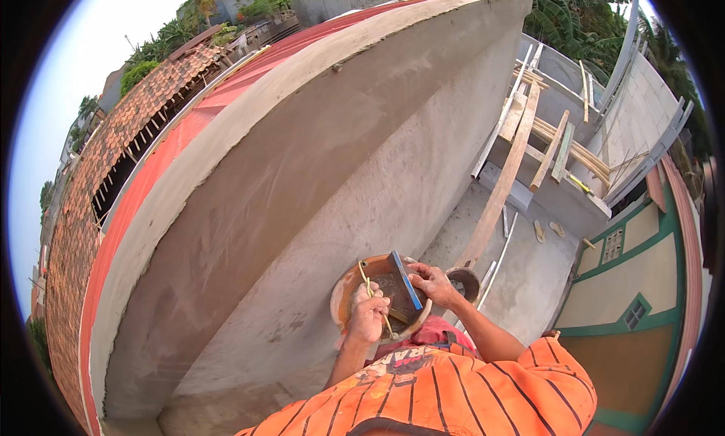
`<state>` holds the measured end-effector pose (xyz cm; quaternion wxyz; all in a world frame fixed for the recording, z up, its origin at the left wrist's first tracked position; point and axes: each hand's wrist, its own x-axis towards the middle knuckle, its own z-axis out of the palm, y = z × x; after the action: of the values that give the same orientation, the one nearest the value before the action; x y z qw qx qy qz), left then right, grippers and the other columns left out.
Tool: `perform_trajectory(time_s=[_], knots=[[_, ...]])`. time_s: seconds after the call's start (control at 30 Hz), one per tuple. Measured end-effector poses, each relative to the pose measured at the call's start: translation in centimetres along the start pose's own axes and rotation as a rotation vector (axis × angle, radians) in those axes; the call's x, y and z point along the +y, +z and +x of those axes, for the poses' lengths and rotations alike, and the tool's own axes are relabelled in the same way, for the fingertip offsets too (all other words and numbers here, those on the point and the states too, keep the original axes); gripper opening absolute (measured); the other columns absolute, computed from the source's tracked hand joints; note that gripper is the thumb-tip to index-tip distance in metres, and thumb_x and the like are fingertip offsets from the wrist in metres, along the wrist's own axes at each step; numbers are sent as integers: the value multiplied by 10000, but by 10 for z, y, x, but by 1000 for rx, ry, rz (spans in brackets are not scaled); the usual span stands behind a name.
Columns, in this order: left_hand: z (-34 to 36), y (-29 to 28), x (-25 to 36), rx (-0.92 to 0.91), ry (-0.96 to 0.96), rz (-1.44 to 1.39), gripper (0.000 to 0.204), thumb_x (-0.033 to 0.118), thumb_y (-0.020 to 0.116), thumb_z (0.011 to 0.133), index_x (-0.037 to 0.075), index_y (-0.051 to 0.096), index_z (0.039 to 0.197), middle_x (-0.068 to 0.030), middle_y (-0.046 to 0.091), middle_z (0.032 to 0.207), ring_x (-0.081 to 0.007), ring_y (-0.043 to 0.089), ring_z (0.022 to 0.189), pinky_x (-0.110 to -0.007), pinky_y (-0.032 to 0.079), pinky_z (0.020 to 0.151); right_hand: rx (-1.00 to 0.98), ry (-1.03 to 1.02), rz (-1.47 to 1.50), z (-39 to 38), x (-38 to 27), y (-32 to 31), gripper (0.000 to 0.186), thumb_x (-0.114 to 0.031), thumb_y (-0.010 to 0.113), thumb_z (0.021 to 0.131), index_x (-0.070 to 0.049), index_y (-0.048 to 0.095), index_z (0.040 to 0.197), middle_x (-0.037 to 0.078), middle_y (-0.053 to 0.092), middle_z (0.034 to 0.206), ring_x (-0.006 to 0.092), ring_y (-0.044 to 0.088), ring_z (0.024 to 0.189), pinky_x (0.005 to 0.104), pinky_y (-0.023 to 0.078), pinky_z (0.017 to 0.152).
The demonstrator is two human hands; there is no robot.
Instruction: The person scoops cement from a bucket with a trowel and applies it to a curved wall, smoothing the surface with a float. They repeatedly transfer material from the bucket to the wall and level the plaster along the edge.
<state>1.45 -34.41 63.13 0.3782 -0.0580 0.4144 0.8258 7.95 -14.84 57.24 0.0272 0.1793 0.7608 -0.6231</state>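
Blue-edged tool (406,280) over basin (341,303) (bucket (468,283) beside)

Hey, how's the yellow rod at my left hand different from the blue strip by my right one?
The yellow rod is thin and slightly bent; the blue strip is wider and straight. Your left hand wraps around the rod, while the right hand is beside the strip, its grip unclear. Both are over the round basin.
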Motion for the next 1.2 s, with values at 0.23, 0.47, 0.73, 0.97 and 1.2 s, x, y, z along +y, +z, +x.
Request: perform_trajectory(time_s=[0.23, 0.47, 0.73, 0.97, 1.2], knots=[[-7, -11, -2, 125, 5, 40, 396, -35, 625, 741, 120, 437, 1054, 43, 432, 765, -77, 425, 641, -251, 377, 610, 250, -169, -166, 14, -5, -3, 453, -269, 743, 863, -60, 627, 1248, 173, 712, 989, 316, 699, 897, 398, 540, 823], [-21, -19, -16, 259, 62, 42, 384, -48, 576, 738, 128, 438, 1050, 36, 403, 713, -97, 411, 623, -277, 383, 621, 765, -871, 46, 88, -124, -151, 375, -174, 736, 927, -53, 582, 1247, 72, 656, 1007, 150, 635, 878, 321, 495, 799], [-23, -16, -35, 371, 165, 69, 680, 13, 555, 754, 40, 450, 1425, 45, 463, 750, -102, 427, 614, -282, 413, 618, 1226, -1138, 39, 195, -277, -331, 383, -198, 726, 925, -77, 620, 1272, 113, 699, 1126, 225, 681, 1010, 352, 528, 884], [-16, -8, -43, 429, 177, 11, 582, -8, 567, 738, 63, 445, 1302, 30, 459, 718, -111, 452, 627, -296, 446, 627, 1290, -1194, -92, 236, -324, -366, 399, -257, 754, 905, -93, 661, 1257, 107, 729, 1085, 230, 700, 983, 334, 531, 886], [-13, -10, -44, 426, 195, -6, 566, -9, 576, 746, 23, 507, 1307, 18, 490, 730, -117, 497, 641, -299, 504, 628, 1252, -1257, -264, 234, -317, -343, 367, -239, 740, 897, -126, 666, 1238, 81, 713, 1096, 253, 680, 987, 358, 536, 863]])
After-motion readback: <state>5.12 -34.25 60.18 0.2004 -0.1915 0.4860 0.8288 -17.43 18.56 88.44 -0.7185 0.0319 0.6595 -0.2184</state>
